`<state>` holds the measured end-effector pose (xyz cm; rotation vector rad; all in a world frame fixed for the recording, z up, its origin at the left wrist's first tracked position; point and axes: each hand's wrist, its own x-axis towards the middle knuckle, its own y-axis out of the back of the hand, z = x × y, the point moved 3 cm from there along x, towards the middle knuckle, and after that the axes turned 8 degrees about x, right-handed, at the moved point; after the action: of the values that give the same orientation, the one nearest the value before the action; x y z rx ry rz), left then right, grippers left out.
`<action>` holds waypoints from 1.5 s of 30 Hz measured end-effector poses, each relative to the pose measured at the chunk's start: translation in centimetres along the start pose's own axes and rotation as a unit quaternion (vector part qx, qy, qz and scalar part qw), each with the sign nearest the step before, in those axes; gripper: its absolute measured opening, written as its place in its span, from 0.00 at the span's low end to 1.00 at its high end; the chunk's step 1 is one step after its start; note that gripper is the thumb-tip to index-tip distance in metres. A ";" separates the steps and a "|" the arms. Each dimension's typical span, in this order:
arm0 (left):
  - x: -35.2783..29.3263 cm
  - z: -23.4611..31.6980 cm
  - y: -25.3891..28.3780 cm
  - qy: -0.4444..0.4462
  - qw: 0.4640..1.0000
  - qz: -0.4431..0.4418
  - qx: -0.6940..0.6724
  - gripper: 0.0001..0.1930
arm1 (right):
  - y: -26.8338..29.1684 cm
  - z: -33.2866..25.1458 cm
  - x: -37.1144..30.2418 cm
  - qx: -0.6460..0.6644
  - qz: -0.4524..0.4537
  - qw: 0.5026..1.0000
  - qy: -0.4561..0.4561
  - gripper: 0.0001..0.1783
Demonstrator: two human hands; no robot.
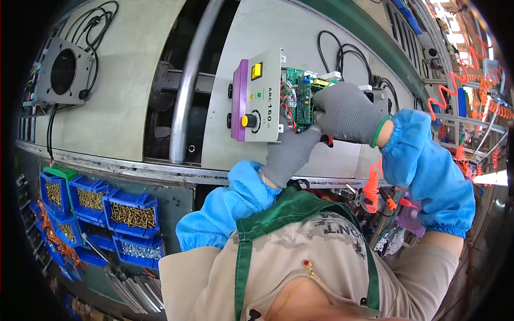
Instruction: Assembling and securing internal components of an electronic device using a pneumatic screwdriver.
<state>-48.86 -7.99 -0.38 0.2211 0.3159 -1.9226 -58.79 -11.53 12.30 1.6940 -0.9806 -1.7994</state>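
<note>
A welding machine without its cover stands on the bench in front of me. Its grey front panel (266, 101) has a purple edge, a yellow switch and a yellow-black knob (249, 121). Behind the panel, a green circuit board (297, 92) shows with red and white wires. My left hand (292, 155), in a grey glove, reaches in at the panel's near edge, fingers curled and partly hidden. Over the boards from the right bends my right hand (348, 113), gloved too, its fingers closed near my left fingertips. What either hand pinches is hidden. A small red-black part (327, 140) shows beneath them.
Blue bins (132, 215) of screws and other small fasteners sit at the lower left. Another open unit with a black fan (63, 72) stands far left. A metal pipe (194, 80) crosses a gap between bench plates. Black cables (348, 51) lie behind the machine; an orange coiled hose (371, 188) hangs near my right sleeve.
</note>
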 end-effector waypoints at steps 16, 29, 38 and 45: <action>-3.0 -1.8 4.7 0.047 0.969 -0.238 0.055 0.30 | -18.1 8.8 -13.7 0.310 0.252 0.916 0.018 0.08; -14.5 -8.0 -2.0 -0.039 0.909 -0.320 0.265 0.28 | -36.5 19.4 -19.7 0.001 -0.076 0.985 -0.154 0.19; -19.3 -5.2 -5.0 -0.240 0.760 -0.314 0.515 0.18 | -25.0 10.9 -24.2 0.315 0.071 0.943 0.081 0.31; -21.3 -2.1 -2.3 -0.566 0.643 -0.181 0.483 0.12 | -29.6 4.5 -19.1 0.753 -0.241 0.593 0.150 0.53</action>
<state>-43.29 12.31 4.36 -0.4281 -1.6558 -2.0313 -57.10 22.32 1.79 3.2647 -2.3302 -0.3800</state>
